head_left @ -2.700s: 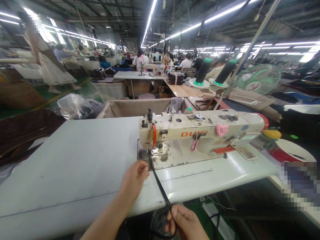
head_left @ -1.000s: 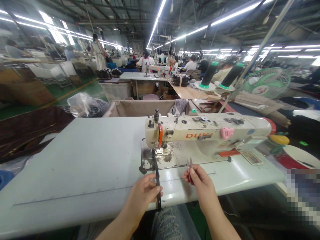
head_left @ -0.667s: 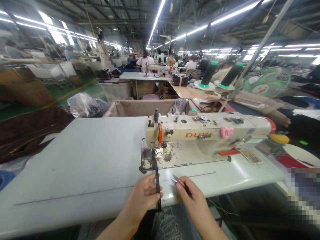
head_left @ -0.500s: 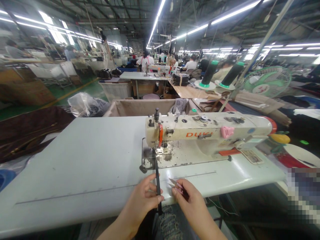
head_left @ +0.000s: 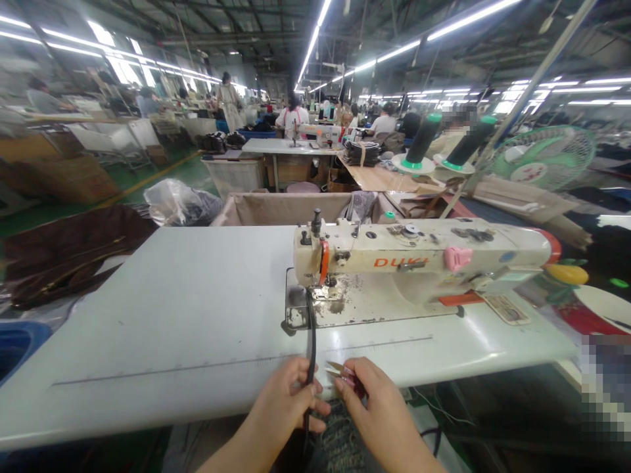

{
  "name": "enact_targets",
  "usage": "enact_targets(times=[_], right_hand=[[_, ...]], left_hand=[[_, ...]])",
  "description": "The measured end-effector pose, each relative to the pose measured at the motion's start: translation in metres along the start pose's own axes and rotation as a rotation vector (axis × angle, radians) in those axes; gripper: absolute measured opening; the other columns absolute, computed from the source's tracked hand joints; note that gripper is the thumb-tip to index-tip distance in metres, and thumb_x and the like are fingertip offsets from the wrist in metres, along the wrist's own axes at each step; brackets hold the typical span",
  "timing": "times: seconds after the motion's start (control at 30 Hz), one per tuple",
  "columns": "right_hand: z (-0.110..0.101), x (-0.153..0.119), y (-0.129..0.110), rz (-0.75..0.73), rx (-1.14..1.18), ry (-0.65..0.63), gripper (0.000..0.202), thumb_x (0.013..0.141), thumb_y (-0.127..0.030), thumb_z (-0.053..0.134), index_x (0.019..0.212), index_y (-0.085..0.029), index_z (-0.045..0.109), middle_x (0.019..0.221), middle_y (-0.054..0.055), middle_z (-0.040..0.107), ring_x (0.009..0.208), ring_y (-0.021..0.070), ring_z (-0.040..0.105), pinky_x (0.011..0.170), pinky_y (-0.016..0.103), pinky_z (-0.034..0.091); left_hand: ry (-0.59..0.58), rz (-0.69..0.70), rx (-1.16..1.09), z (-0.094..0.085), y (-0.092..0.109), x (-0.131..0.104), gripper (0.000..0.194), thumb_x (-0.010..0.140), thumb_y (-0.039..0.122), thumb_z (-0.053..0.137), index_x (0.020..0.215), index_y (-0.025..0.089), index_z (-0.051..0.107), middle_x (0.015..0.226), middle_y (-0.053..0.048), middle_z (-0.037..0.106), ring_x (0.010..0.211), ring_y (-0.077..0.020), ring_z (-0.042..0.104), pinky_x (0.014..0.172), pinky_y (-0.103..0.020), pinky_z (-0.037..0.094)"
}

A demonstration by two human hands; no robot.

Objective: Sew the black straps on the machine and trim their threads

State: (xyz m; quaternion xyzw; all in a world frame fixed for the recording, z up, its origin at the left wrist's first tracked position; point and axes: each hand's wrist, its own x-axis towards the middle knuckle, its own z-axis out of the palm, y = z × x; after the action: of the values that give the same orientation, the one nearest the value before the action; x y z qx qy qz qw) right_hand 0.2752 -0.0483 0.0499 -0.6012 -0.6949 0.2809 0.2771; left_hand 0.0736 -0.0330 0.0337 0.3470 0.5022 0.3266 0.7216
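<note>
Here, left fingers [head_left: 322, 407] pinching black strip [head_left: 312, 335], right fingers [head_left: 362, 372] gripping snips [head_left: 338, 366], sewing machine [head_left: 419, 248] beyond.

1. Far ahead, left of left hand [head_left: 288, 397]: bright windows [head_left: 118, 66]; lower down, green floor [head_left: 183, 172], yellow line [head_left: 152, 178], brown boxes [head_left: 83, 179].
2. Well ahead of same hand: pale-topped table [head_left: 276, 146].
3. Ahead, right of right hand [head_left: 372, 397]: green fan [head_left: 535, 172].
4. High beyond both: dark roof framing [head_left: 231, 26], lit tube lights [head_left: 473, 19] in long rows.
</note>
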Motion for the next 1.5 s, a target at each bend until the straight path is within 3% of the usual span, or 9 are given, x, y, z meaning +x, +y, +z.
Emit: enact_targets(times=[0.13, 0.33, 0.97, 1.17, 1.5], right_hand=[[0.001, 0.001, -0.003, -0.044, -0.058, 0.016, 0.006, 0.103, -0.020, 0.061, 0.098, -0.022, 0.065, 0.089, 0.004, 0.069, 0.085, 0.0266, 0.068, 0.075, 0.039, 0.051], [0.001, 0.002, -0.010, -0.123, -0.189, 0.015, 0.010, 0.101, -0.014, 0.063, 0.105, -0.022, 0.069, 0.092, 0.005, 0.073, 0.087, 0.0274, 0.071, 0.074, 0.039, 0.053], [0.003, 0.003, -0.020, -0.239, -0.383, 0.062, 0.010, 0.099, -0.013, 0.064, 0.099, -0.023, 0.066, 0.087, 0.003, 0.071, 0.078, 0.0266, 0.071, 0.068, 0.038, 0.050], [0.004, 0.002, -0.022, -0.306, -0.426, 0.118, 0.010, 0.099, -0.013, 0.063, 0.100, -0.023, 0.064, 0.085, 0.003, 0.069, 0.075, 0.0258, 0.069, 0.065, 0.038, 0.049], [0.008, 0.004, -0.011, -0.270, -0.309, 0.089, 0.009, 0.102, -0.015, 0.060, 0.103, -0.021, 0.067, 0.087, 0.003, 0.071, 0.079, 0.0243, 0.069, 0.069, 0.036, 0.050]], left_hand=[[-0.064, -0.029, -0.056, -0.004, 0.001, -0.003, 0.053, 0.079, 0.055, 0.089, 0.111, 0.019, 0.067, 0.103, -0.007, 0.070, 0.092, -0.0252, 0.077, 0.081, -0.040, 0.065], [-0.094, -0.027, -0.094, -0.006, -0.003, -0.003, 0.053, 0.081, 0.057, 0.089, 0.113, 0.020, 0.069, 0.105, -0.008, 0.071, 0.099, -0.0274, 0.077, 0.087, -0.042, 0.064], [-0.129, -0.007, -0.094, -0.002, 0.000, -0.004, 0.058, 0.079, 0.061, 0.090, 0.114, 0.021, 0.068, 0.107, -0.008, 0.073, 0.099, -0.0287, 0.078, 0.086, -0.043, 0.065], [-0.149, -0.007, -0.082, -0.001, 0.000, -0.004, 0.058, 0.081, 0.062, 0.087, 0.117, 0.021, 0.066, 0.116, -0.010, 0.074, 0.099, -0.0290, 0.078, 0.086, -0.043, 0.064], [-0.137, -0.007, -0.104, -0.002, -0.004, -0.003, 0.055, 0.083, 0.058, 0.087, 0.117, 0.021, 0.067, 0.111, -0.009, 0.073, 0.098, -0.0270, 0.077, 0.088, -0.042, 0.064]])
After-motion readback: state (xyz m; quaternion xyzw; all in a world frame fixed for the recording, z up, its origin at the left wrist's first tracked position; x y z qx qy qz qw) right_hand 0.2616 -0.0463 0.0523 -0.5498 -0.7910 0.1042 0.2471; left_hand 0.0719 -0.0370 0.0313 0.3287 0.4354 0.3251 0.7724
